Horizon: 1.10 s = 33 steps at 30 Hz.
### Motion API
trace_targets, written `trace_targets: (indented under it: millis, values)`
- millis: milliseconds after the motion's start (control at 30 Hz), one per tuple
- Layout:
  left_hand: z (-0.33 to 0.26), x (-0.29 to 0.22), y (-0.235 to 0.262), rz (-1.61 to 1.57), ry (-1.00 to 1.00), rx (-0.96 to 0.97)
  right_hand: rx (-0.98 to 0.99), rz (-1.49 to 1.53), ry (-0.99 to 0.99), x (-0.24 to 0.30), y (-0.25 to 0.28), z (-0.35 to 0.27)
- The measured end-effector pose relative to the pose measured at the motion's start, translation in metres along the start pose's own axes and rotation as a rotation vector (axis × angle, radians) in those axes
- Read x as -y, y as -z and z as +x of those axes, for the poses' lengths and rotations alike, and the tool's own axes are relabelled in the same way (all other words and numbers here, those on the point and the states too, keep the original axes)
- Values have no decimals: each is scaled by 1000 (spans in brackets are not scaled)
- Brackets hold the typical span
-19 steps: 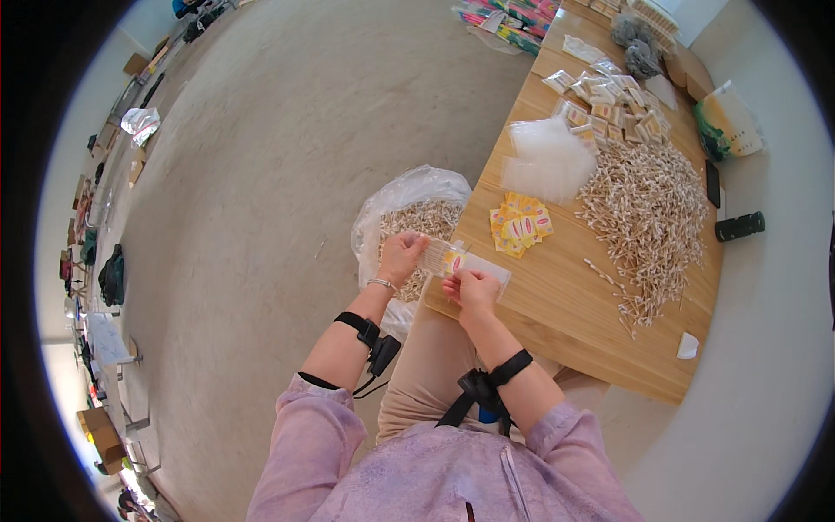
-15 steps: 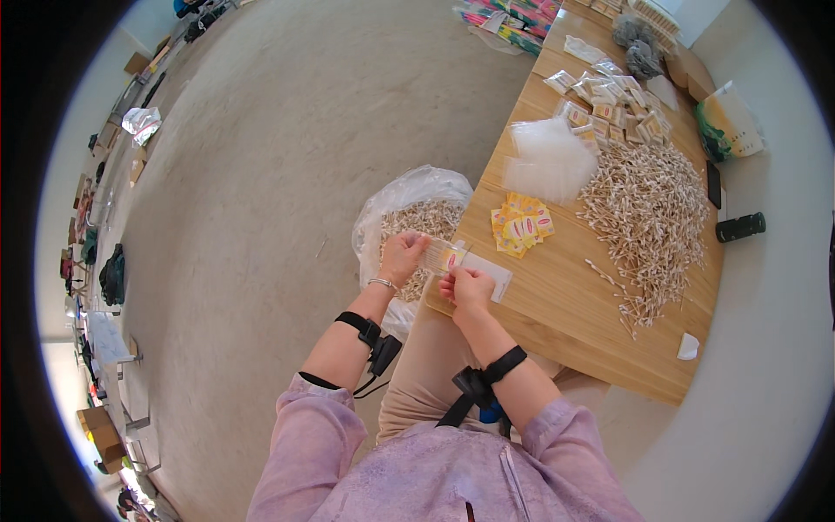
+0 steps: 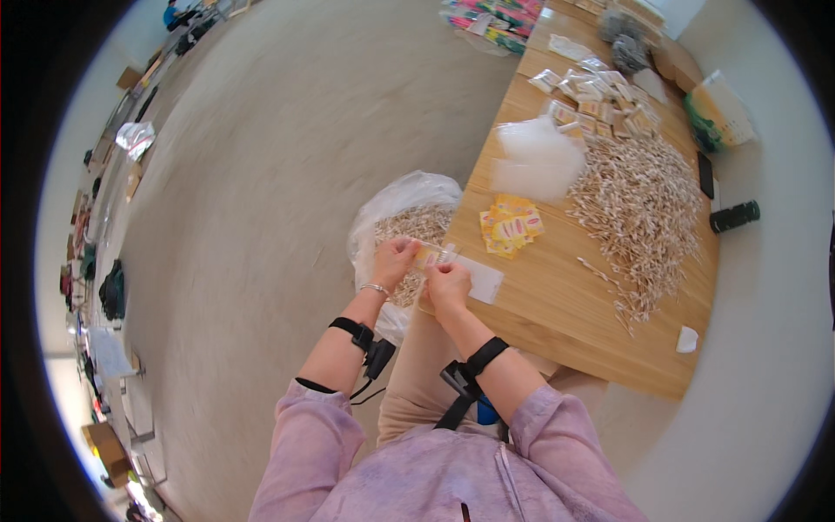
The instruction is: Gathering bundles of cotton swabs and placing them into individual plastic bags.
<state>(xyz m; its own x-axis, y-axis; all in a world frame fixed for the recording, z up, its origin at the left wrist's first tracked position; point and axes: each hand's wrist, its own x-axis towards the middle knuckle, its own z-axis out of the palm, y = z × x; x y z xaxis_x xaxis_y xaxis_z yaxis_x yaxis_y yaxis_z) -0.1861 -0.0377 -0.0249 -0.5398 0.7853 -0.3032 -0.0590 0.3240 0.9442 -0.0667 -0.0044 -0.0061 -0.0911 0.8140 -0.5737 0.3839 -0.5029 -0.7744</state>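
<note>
At the table's near left corner, a small clear packet of cotton swabs (image 3: 432, 255) with a yellow label card is held between my two hands. My left hand (image 3: 396, 261) pinches its left end, beside the label. The fingers of my right hand (image 3: 449, 285) are closed at its lower right edge; their tips are partly hidden. Just beyond my right hand lies a white rectangular sheet or bag (image 3: 481, 279) on the table. A stack of yellow label cards (image 3: 511, 225) is a little farther away. Below my left hand stands a clear plastic sack (image 3: 365, 228) full of loose swabs.
A large heap of cotton swabs (image 3: 639, 217) covers the right of the wooden table (image 3: 557, 300). Clear empty bags (image 3: 539, 161) and several filled packets (image 3: 600, 100) lie farther back. A black cylinder (image 3: 735, 217) and a dark phone-like slab (image 3: 705, 177) are at the wall side.
The packet has been turned: its yellow label, earlier near my right hand, now sits beside my left. My right hand has shifted slightly left, and the whole view has moved a little.
</note>
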Motion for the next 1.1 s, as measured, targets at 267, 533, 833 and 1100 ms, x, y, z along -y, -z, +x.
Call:
trace_targets:
  millis: [267, 533, 833, 1100]
  values:
    - [4, 19, 25, -21, 118, 56, -538, -589, 794, 0, 130, 24]
    - [-16, -48, -2, 922, -624, -503, -794, -821, 691, -27, 265, 66]
    - [-65, -45, -200, 694, -907, 248, -498, -635, 776, -39, 219, 20]
    - [-65, -34, -212, 603, -878, 212, -891, -571, 328, -61, 321, 25]
